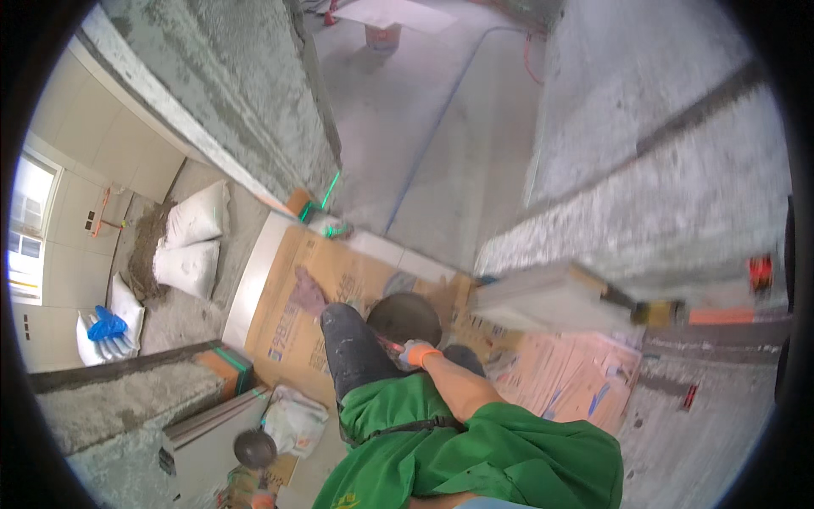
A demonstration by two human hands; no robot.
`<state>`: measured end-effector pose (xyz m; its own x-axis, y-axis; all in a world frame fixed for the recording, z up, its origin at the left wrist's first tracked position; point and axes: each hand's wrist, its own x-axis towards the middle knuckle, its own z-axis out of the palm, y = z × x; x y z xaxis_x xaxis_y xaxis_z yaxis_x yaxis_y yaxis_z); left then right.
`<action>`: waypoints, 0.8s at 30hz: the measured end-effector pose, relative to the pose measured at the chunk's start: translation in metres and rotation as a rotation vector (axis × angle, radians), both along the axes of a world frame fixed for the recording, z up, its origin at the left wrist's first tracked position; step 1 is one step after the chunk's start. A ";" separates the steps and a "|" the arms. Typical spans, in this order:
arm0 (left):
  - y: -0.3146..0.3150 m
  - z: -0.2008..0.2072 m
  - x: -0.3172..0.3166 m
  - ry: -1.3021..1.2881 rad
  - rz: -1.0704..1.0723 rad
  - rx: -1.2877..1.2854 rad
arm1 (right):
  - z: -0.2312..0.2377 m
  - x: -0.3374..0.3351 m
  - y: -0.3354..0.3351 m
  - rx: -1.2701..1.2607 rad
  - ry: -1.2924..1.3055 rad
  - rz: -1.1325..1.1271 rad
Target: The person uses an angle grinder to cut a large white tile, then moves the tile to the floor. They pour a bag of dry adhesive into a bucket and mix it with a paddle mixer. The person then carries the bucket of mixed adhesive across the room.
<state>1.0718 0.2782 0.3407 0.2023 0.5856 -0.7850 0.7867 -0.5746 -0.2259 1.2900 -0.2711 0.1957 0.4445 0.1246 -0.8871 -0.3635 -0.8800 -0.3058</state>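
Observation:
My right hand [415,353], in a pale glove with an orange cuff, is closed on a tool with a reddish handle [391,344]. The tool's far end goes into the dark round bucket [407,319], which stands between my knees; what kind of tool it is does not show. At the lower edge, an orange patch looks like the cuff of my left hand [263,500], whose fingers are too unclear to read. Just above it is a dark round pan-like container [255,449], close to a crumpled white bag [294,422].
Printed cardboard [284,318] covers the floor, with a pinkish rag [307,291] on it. Stacked tiles [216,428] stand at lower left; a slab [543,297] stands at right. White sacks [188,267] lie beyond the left wall. Green laser light falls on the wall end [331,188].

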 end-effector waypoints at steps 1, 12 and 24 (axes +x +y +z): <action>-0.017 -0.009 0.026 0.008 0.009 -0.021 | 0.002 0.029 -0.004 -0.033 -0.032 -0.034; -0.137 -0.079 0.427 -0.037 -0.185 -0.186 | -0.010 0.289 -0.120 -0.204 0.047 -0.190; -0.450 -0.083 0.700 -0.064 -0.150 -0.130 | -0.072 0.570 -0.380 -0.018 -0.001 -0.061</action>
